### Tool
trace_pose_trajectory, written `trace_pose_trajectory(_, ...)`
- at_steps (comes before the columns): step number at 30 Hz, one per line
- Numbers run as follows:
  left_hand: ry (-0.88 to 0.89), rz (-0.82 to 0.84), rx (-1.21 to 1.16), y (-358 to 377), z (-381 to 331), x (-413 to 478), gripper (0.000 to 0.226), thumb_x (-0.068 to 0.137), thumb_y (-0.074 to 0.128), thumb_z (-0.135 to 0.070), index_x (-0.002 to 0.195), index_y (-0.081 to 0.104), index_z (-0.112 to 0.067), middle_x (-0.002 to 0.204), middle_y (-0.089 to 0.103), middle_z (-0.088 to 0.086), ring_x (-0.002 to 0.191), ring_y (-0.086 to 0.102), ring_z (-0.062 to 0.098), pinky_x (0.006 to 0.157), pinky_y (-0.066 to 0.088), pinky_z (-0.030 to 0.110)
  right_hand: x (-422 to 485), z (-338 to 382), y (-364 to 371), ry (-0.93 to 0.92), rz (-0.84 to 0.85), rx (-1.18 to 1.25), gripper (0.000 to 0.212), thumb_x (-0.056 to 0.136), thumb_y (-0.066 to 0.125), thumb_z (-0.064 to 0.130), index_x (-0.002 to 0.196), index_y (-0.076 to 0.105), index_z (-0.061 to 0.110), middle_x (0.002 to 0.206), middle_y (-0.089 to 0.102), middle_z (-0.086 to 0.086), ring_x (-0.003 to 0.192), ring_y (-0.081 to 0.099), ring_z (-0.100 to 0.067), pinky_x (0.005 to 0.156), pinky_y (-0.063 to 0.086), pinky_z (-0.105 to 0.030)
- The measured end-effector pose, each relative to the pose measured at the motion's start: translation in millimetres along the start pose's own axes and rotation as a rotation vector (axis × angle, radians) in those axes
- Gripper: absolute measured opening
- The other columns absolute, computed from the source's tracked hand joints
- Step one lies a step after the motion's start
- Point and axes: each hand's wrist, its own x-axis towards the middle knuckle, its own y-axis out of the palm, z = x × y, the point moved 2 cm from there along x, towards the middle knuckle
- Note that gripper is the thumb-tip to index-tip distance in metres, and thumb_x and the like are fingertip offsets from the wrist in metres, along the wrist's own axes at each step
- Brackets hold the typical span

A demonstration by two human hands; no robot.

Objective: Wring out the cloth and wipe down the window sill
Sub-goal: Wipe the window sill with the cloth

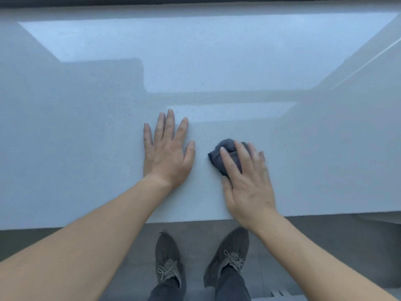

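Observation:
A wide, pale grey window sill (86,131) fills most of the head view, with its front edge near the bottom. A small bunched dark grey cloth (225,152) lies on the sill right of centre. My right hand (245,179) lies on top of it, fingers spread over the cloth and pressing it to the surface, so only its far left part shows. To the left of it, my left hand (167,153) lies flat on the sill with fingers apart, holding nothing. A short gap of bare sill separates the two hands.
The dark window frame (195,1) runs along the top edge behind the sill. A side wall (368,68) rises at the right. Below the sill's front edge are the grey floor (65,235) and my two feet in grey shoes (169,263).

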Motion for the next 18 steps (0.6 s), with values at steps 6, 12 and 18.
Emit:
trace_pose_trajectory(6, -0.017, 0.006, -0.002, -1.5, -0.4, -0.8, 0.067, 0.094, 0.021, -0.051, 0.158, 0.007, -0.032, 0.167, -0.01, -0.001, 0.151, -0.018, 0.017, 0.122, -0.009, 0.049, 61.1, -55.6, -12.4, -0.093, 0.053, -0.021, 0.06, 0.093, 0.048, 0.025, 0.152, 0.034, 0.027, 0.161, 0.026, -0.006, 0.149, 0.021, -0.036, 0.123, 0.008, -0.053)
trace_pose_trajectory(12, -0.028, 0.028, 0.057, -5.1, -5.9, -0.7, 0.067, 0.094, 0.019, -0.053, 0.157, 0.015, -0.032, 0.167, -0.005, -0.001, 0.152, -0.013, 0.019, 0.122, -0.005, 0.051, 105.7, -27.4, -4.9, 0.065, 0.026, 0.029, 0.062, 0.097, 0.042, 0.029, 0.156, 0.022, 0.028, 0.165, 0.012, -0.006, 0.151, 0.007, -0.036, 0.124, 0.003, -0.05)
trace_pose_trajectory(18, -0.032, 0.024, 0.083, -3.6, -4.5, -0.9, 0.066, 0.095, 0.021, -0.053, 0.157, 0.016, -0.031, 0.167, -0.002, 0.0, 0.153, -0.011, 0.02, 0.122, 0.002, 0.053, 148.1, -63.5, -14.4, -0.185, 0.113, -0.024, 0.059, 0.097, 0.044, 0.027, 0.154, 0.03, 0.027, 0.164, 0.019, -0.006, 0.15, 0.014, -0.037, 0.124, 0.005, -0.05)
